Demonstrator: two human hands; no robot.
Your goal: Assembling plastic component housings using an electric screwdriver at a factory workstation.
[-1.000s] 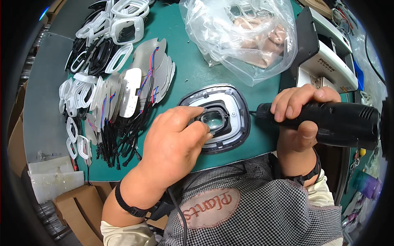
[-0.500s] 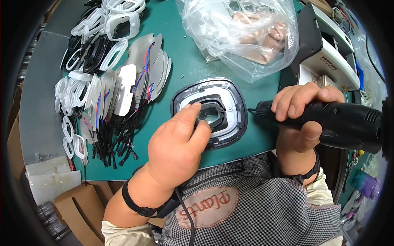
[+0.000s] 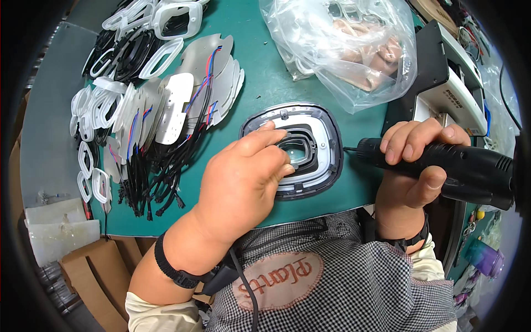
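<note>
A rounded-square housing (image 3: 334, 135) with a black rim and a white inner face lies on the green table. In its middle sits a black inner ring (image 3: 312, 148) around a clear opening. My left hand (image 3: 238, 171) reaches over the housing's left side, its thumb and fingers bent at the ring's left edge; the fingertips partly cover it. To the right, my right hand (image 3: 417, 157) is wrapped round a black electric screwdriver (image 3: 470, 169), held roughly level. Its thin bit points left, close beside the housing's right rim.
At the left lie grey plates (image 3: 221, 83) with coloured wires and black cables (image 3: 144, 182), plus several white frames (image 3: 177, 21). A clear plastic bag (image 3: 343, 55) with beige parts is at the back. Right of it stands a black-and-white machine (image 3: 451, 97). Cardboard (image 3: 91, 276) is at lower left.
The view has shifted a little, so the table things sit differently in it. My left fingers have drawn closer together at the inner ring. The screwdriver stays beside the housing.
</note>
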